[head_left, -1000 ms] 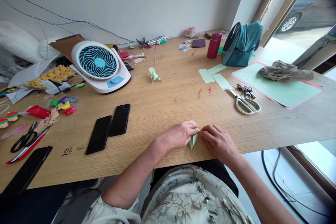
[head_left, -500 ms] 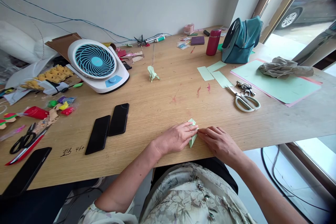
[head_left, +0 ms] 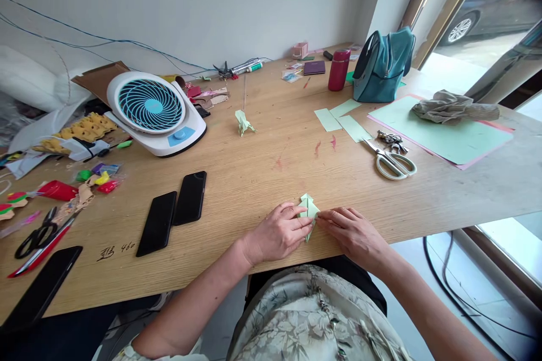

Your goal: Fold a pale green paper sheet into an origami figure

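Observation:
A small piece of folded light-green paper (head_left: 309,205) lies on the wooden table near its front edge, pointed toward me. My left hand (head_left: 279,232) covers its left side, the fingers bent together and pressing on it; part of the paper is hidden beneath them. From the other side, my right hand (head_left: 353,232) has its closed fingertips at the paper's right corner. The thumb of that hand is mostly out of sight. Farther back stands a finished-looking folded green paper figure (head_left: 243,123).
White-handled scissors (head_left: 392,164) and keys (head_left: 393,140) lie to the right, beside pale-green paper strips (head_left: 353,128). Behind them are a teal backpack (head_left: 383,67) and a red flask (head_left: 339,70). Phones (head_left: 156,223) and a white fan (head_left: 154,113) occupy the left.
My left fingers have drawn back toward me and left, baring more of the paper's upper part. My right fingertips stay at its right corner. The view has shifted slightly.

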Available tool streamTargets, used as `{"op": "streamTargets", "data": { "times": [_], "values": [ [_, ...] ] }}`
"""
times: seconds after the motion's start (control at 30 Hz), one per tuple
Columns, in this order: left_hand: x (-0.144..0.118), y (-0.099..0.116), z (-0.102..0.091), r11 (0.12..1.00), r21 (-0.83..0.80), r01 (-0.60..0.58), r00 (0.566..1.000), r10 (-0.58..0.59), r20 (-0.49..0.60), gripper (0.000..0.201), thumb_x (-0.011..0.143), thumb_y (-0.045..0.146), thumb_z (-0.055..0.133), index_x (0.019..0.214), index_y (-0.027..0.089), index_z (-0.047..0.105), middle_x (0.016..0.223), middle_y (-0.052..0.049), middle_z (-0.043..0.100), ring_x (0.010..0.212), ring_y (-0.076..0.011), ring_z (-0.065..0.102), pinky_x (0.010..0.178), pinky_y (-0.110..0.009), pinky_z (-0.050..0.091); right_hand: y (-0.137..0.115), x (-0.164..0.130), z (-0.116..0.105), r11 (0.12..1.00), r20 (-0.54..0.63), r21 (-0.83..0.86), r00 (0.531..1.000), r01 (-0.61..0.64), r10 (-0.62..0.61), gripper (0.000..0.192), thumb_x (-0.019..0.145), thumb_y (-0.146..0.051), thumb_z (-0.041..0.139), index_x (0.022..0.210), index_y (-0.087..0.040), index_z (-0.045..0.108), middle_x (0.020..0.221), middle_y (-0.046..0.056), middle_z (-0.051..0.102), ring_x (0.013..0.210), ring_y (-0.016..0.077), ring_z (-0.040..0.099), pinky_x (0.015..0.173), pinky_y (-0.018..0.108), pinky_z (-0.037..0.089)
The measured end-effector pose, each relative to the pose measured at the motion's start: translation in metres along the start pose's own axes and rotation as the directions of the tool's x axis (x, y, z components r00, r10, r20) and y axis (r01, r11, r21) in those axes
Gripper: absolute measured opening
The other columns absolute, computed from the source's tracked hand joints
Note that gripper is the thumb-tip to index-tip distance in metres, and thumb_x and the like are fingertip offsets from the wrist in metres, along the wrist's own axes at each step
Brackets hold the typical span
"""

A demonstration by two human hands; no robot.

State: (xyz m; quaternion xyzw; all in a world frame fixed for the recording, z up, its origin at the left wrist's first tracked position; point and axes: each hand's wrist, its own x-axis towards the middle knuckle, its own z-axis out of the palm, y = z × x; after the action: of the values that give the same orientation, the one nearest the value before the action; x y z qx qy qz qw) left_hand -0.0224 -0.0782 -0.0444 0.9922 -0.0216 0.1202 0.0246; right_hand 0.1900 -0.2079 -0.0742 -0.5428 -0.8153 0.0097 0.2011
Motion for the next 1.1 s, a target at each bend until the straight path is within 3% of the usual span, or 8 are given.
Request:
{"op": "streamTargets", "data": {
  "times": [0.3, 0.57, 0.8, 0.93, 1.0, 1.1],
  "values": [
    [-0.005, 0.007, 0.002, 0.999, -0.025, 0.026, 0.999, -0.025, 0.040, 0.033, 0.100, 0.021, 0.043, 0.129, 0.020, 0.058, 0.133, -0.010, 0.062, 0.129, -0.0245, 0.050, 0.109, -0.043, 0.035, -0.004, 0.001, -0.001, 0.999, 0.000, 0.041, 1.000, -0.027, 0.027, 0.049, 0.092, -0.006, 0.046, 0.137, -0.023, 0.053, 0.129, 0.011, 0.063, 0.102, 0.0245, 0.060, 0.085, 0.040, 0.047],
    [-0.003, 0.016, 0.005, 0.999, 0.028, 0.047, 0.999, -0.047, 0.000, 0.030, 0.100, 0.019, 0.044, 0.124, 0.020, 0.060, 0.129, -0.008, 0.064, 0.124, -0.0230, 0.053, 0.112, -0.045, 0.033, -0.007, 0.000, 0.001, 0.995, -0.009, 0.063, 0.997, -0.070, 0.071, 0.048, 0.091, -0.005, 0.046, 0.135, -0.021, 0.055, 0.128, 0.012, 0.063, 0.103, 0.0249, 0.059, 0.087, 0.041, 0.047],
    [0.017, 0.031, 0.015, 0.980, 0.011, 0.199, 0.980, -0.199, 0.024, 0.020, 0.096, 0.013, 0.046, 0.106, 0.013, 0.064, 0.109, -0.010, 0.068, 0.099, -0.0223, 0.061, 0.086, -0.036, 0.051, -0.011, 0.004, 0.002, 0.976, -0.103, 0.102, 0.974, -0.191, 0.201, 0.034, 0.094, -0.011, 0.047, 0.122, -0.021, 0.063, 0.121, 0.010, 0.066, 0.103, 0.0243, 0.059, 0.087, 0.041, 0.046],
    [0.033, 0.016, 0.009, 0.951, -0.149, 0.270, 0.963, -0.269, 0.026, 0.018, 0.095, 0.011, 0.048, 0.100, 0.017, 0.064, 0.101, -0.006, 0.067, 0.095, -0.0191, 0.060, 0.084, -0.031, 0.051, -0.015, 0.006, 0.004, 0.963, -0.132, 0.124, 0.957, -0.241, 0.257, 0.030, 0.096, -0.014, 0.047, 0.118, -0.023, 0.064, 0.117, 0.010, 0.066, 0.099, 0.0232, 0.060, 0.086, 0.039, 0.047],
    [0.042, 0.002, 0.004, 0.917, -0.171, 0.361, 0.930, -0.367, -0.002, 0.016, 0.093, 0.014, 0.053, 0.103, 0.019, 0.064, 0.104, -0.006, 0.065, 0.099, -0.0204, 0.057, 0.088, -0.034, 0.050, -0.017, 0.006, 0.005, 0.962, -0.140, 0.120, 0.955, -0.247, 0.263, 0.030, 0.096, -0.014, 0.047, 0.119, -0.024, 0.064, 0.117, 0.010, 0.065, 0.099, 0.0237, 0.059, 0.085, 0.040, 0.047],
    [0.056, -0.016, -0.001, 0.872, -0.149, 0.467, 0.884, -0.459, 0.085, 0.012, 0.087, 0.019, 0.064, 0.099, 0.019, 0.066, 0.104, -0.006, 0.063, 0.100, -0.0232, 0.056, 0.089, -0.037, 0.049, -0.017, 0.005, 0.008, 0.964, -0.155, 0.117, 0.954, -0.240, 0.257, 0.030, 0.096, -0.013, 0.047, 0.118, -0.024, 0.064, 0.118, 0.010, 0.065, 0.099, 0.0241, 0.060, 0.085, 0.041, 0.048]
  ]
}}
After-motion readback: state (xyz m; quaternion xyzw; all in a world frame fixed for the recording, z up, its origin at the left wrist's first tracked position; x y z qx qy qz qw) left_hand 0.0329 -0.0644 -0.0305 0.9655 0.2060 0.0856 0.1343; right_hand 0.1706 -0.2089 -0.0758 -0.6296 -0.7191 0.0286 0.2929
